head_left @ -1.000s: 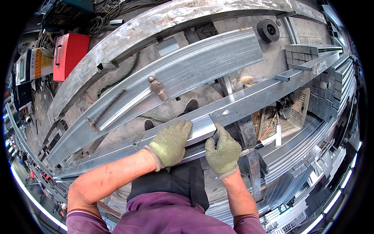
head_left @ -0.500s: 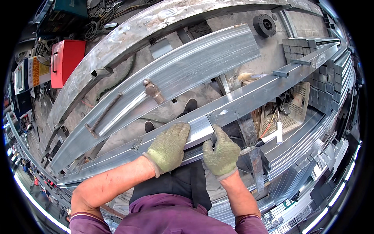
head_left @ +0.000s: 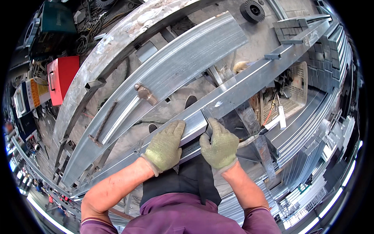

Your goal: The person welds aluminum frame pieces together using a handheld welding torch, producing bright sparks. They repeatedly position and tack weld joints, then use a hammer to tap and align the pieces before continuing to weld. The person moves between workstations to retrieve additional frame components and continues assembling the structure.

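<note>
A long galvanized steel beam (head_left: 249, 84) runs diagonally in front of me, and a shorter steel channel (head_left: 193, 125) lies along its near side. My left hand (head_left: 164, 146), in a green work glove, grips the channel from above, its fingers laid across the top face. At the channel's right end, my right hand (head_left: 220, 147), gloved the same way, is closed with thumb and fingers around the end edge. A thin upright metal edge stands beside those fingers; whether it is a separate piece I cannot tell.
A wide steel profile (head_left: 187, 58) beyond the beam carries a ball-peen hammer head (head_left: 145, 94) and another hammer (head_left: 104, 124). A plastic crate (head_left: 299, 84) stands to the right, near stacked steel tubes (head_left: 321, 58). A red box (head_left: 65, 80) and a black spool (head_left: 252, 11) sit farther off.
The whole view has shifted and turned slightly. Both hands keep their hold on the channel, the right one staying at its end. A dark gap at that end shows more clearly now.
</note>
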The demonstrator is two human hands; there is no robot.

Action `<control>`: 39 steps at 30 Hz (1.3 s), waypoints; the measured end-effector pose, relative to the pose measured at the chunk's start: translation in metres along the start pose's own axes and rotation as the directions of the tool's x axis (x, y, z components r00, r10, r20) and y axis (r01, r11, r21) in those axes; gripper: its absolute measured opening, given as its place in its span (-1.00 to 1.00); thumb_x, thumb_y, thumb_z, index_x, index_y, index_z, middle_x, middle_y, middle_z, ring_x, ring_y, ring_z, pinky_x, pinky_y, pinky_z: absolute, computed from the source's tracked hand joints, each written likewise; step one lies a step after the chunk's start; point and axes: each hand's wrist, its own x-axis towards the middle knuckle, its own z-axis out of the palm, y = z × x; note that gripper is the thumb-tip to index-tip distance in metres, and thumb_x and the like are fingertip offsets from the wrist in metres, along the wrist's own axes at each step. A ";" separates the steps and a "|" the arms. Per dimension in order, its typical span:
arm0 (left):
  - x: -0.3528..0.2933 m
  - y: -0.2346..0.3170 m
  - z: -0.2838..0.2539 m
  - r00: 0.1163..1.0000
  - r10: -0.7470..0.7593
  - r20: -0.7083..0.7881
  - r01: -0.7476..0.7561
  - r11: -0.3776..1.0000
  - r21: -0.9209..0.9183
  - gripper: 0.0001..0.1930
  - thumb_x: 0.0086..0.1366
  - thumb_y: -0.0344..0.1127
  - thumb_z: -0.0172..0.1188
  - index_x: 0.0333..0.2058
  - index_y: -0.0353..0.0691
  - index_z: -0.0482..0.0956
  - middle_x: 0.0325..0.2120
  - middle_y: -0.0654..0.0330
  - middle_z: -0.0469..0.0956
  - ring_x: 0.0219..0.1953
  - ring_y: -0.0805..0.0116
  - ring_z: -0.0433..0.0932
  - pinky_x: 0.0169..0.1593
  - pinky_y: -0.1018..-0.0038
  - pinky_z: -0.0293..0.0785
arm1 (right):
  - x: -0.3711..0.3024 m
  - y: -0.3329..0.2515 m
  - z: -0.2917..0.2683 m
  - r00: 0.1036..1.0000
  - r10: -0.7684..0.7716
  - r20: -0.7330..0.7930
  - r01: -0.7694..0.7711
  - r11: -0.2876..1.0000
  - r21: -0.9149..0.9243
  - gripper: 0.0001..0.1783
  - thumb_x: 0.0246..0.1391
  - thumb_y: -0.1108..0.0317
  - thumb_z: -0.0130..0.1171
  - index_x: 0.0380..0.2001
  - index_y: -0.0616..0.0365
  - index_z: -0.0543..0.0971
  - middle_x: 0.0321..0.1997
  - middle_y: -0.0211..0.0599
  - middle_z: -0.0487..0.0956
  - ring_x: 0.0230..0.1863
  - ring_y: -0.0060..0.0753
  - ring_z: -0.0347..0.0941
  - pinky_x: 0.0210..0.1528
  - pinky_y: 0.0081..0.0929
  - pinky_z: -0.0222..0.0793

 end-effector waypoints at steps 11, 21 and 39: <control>0.007 0.001 -0.002 0.997 0.002 -0.071 -0.002 1.000 -0.005 -0.30 0.17 -0.39 0.31 0.33 -0.39 0.45 0.20 -0.33 0.58 0.23 -0.33 0.58 0.32 -0.01 0.50 | -0.005 0.008 0.000 0.999 -0.035 -0.005 0.035 0.999 0.027 -0.41 0.17 0.17 0.31 0.23 0.22 0.62 0.17 0.10 0.70 0.16 0.19 0.64 0.24 0.03 0.56; 0.026 -0.019 0.002 0.994 0.100 -0.053 -0.093 0.987 0.134 -0.54 0.22 -0.24 0.29 0.08 -0.31 0.65 -0.04 -0.26 0.72 0.08 -0.27 0.69 0.24 0.02 0.57 | 0.002 0.008 0.006 0.999 -0.016 0.032 0.019 0.996 -0.088 -0.45 0.27 0.15 0.18 0.24 0.19 0.64 0.21 0.11 0.69 0.21 0.20 0.63 0.32 0.00 0.50; 0.017 -0.006 -0.004 0.999 0.047 -0.020 -0.042 0.984 0.170 -0.54 0.20 -0.32 0.25 0.09 -0.27 0.69 -0.20 -0.21 0.75 -0.07 -0.19 0.73 0.11 0.07 0.60 | -0.004 0.017 0.021 0.998 -0.026 -0.060 0.027 0.999 0.025 -0.43 0.22 0.20 0.23 0.21 0.33 0.62 0.19 0.28 0.65 0.23 0.36 0.57 0.35 0.02 0.47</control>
